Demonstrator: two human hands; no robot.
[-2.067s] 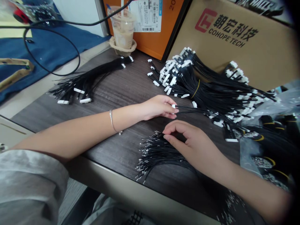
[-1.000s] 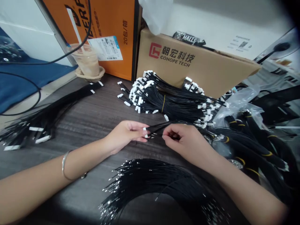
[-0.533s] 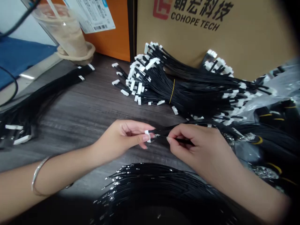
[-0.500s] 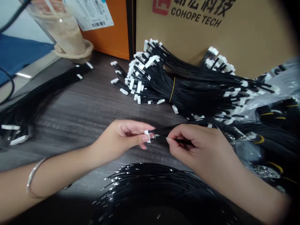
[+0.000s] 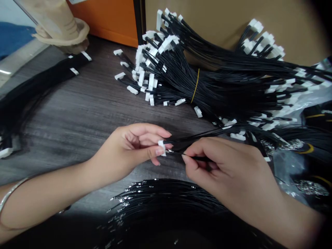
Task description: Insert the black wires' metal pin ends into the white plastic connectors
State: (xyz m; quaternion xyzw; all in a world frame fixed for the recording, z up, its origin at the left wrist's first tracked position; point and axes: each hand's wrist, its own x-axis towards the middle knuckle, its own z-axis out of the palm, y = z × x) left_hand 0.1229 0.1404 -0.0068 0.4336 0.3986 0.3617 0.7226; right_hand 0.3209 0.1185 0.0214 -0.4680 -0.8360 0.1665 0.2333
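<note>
Wire tips (image 5: 169, 151) now beside left hand (image 5: 129, 148)

No readable text; white label (image 5: 76, 1) on orange box (image 5: 109, 24) cut off.

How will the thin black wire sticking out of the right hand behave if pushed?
The thin black wire would probably bend if pushed from far back, since it looks slender. Its front end may stay fairly straight, as only a short stretch shows beyond the right hand. It seems light, since a fingertip pinch holds it.
</note>
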